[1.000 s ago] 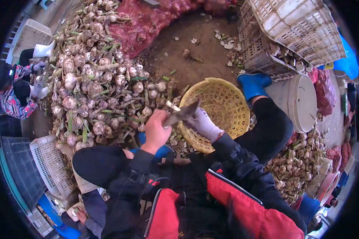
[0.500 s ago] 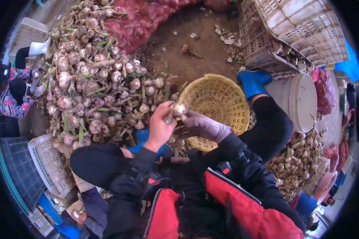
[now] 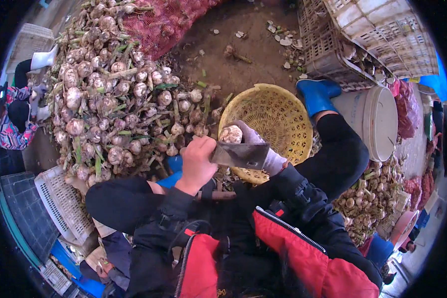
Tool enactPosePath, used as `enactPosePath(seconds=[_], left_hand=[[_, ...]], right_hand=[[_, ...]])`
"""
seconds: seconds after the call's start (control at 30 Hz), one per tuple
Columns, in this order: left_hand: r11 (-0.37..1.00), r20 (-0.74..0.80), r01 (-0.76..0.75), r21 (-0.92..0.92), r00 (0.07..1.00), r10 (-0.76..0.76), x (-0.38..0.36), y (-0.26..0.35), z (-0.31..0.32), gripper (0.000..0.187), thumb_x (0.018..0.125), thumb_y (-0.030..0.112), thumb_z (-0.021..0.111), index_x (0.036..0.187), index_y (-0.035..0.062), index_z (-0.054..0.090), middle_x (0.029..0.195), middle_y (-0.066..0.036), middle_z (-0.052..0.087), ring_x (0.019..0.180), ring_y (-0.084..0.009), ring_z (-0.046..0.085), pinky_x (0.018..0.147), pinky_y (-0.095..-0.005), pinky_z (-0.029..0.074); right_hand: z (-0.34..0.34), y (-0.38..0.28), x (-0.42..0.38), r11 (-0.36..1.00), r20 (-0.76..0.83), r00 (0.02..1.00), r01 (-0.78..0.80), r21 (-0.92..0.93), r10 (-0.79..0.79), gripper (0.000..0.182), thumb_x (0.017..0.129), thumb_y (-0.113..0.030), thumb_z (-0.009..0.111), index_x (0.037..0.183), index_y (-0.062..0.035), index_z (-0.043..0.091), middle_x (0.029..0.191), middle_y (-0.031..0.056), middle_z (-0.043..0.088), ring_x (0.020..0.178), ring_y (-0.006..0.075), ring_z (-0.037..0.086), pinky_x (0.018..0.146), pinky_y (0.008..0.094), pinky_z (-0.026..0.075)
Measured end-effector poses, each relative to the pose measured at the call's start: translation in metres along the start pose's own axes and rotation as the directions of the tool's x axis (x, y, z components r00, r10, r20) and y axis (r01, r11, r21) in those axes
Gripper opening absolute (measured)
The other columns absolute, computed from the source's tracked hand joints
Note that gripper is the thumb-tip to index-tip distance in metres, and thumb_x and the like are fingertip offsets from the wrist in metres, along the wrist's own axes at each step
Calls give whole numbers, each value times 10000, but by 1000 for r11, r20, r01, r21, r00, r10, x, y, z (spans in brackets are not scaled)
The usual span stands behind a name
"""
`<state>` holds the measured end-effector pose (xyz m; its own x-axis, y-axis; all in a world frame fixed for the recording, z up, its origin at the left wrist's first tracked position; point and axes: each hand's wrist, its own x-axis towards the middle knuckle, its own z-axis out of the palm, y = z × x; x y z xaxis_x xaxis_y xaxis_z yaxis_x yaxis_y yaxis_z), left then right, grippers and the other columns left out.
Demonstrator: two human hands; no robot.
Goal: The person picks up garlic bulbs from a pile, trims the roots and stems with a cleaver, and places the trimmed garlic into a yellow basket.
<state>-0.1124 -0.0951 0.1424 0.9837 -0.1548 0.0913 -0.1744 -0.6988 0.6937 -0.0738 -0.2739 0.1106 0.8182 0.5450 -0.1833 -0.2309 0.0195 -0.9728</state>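
My bare left hand (image 3: pixel 197 163) is closed round the near end of a wide, dark metal blade (image 3: pixel 241 155); its handle is hidden in the fist. The blade points right and lies in front of my gloved right hand (image 3: pixel 264 149). That hand, in a greyish glove, holds a garlic bulb (image 3: pixel 231 134) just above the blade's top edge. Both hands are over the near left rim of a yellow woven-pattern basket (image 3: pixel 295 114). A big heap of garlic with stems (image 3: pixel 104 104) lies to the left.
A red mesh sack (image 3: pixel 159 27) lies behind the heap. Dirty plastic crates (image 3: pixel 323 44) stand at the back right, beside a blue boot (image 3: pixel 317 97) and a pale bucket (image 3: pixel 382 124). More garlic (image 3: pixel 367 198) lies at right. A person (image 3: pixel 17 124) sits at far left.
The blade has turned into full view, across in front of my gloved hand. My gloved hand and the bulb have shifted slightly right and up; my bare hand has dropped a little.
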Motion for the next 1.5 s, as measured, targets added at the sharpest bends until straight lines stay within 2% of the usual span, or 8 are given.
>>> enactPosePath(seconds=[0.17,0.33,0.5,0.6,0.83,0.93,1.07,1.5], left_hand=[[999,63,44,-1,997,-44,-4,-6,6,268,548,-22,608,788,51,512,786,-125,534,788,-350,537,633,-441,425],[994,100,111,-22,989,-108,-2,-15,12,261,588,-9,614,833,61,559,821,-137,570,821,-360,558,645,-445,442],[810,170,551,201,795,-583,-1,-112,40,299,684,54,623,980,12,623,1016,-196,604,946,-388,569,789,-431,463],[876,129,458,152,869,-477,-6,-157,77,307,700,77,628,997,-1,623,1053,-222,582,963,-404,556,803,-435,459],[784,115,577,230,783,-611,6,-165,107,391,651,171,697,981,-20,609,853,-198,642,821,-366,616,735,-420,480],[633,68,743,-220,658,-750,11,-164,93,306,632,186,696,882,19,636,830,-190,644,772,-401,607,687,-465,482],[849,50,498,178,857,-514,1,-174,95,335,645,135,681,938,-15,617,934,-204,626,890,-393,587,765,-452,476],[704,158,709,-28,699,-698,-7,-174,98,322,622,152,693,900,-1,637,829,-163,659,775,-307,636,728,-369,489]], right_hand=[[-5,0,-4,961,-40,997,54,-273,-68,615,625,-189,809,1118,-40,472,892,55,617,805,127,588,738,295,500],[-7,-15,-7,981,-33,981,-192,39,193,612,621,-189,786,1132,-10,501,908,83,645,824,152,599,772,326,494],[-14,-34,0,930,-77,960,-281,-235,271,503,671,-257,719,1079,-16,552,918,149,641,870,217,620,790,345,473],[-24,-4,0,523,-201,923,-355,-775,329,656,719,-383,692,1217,-19,467,1206,223,506,1136,383,462,972,455,357],[-10,3,17,782,-257,958,-253,-570,123,607,776,-326,670,1260,-34,449,1240,220,475,1157,370,453,975,431,370],[-8,14,20,792,-295,950,-257,-554,101,574,796,-328,641,1248,-26,455,1214,221,489,1128,376,472,948,437,386],[-2,25,13,755,-245,962,-250,-607,121,552,806,-347,612,1233,-27,473,1181,226,508,1112,382,481,939,440,389],[-5,34,11,761,-201,962,-269,-590,184,583,812,-391,578,1221,9,468,1116,251,532,1077,404,497,918,447,397]])
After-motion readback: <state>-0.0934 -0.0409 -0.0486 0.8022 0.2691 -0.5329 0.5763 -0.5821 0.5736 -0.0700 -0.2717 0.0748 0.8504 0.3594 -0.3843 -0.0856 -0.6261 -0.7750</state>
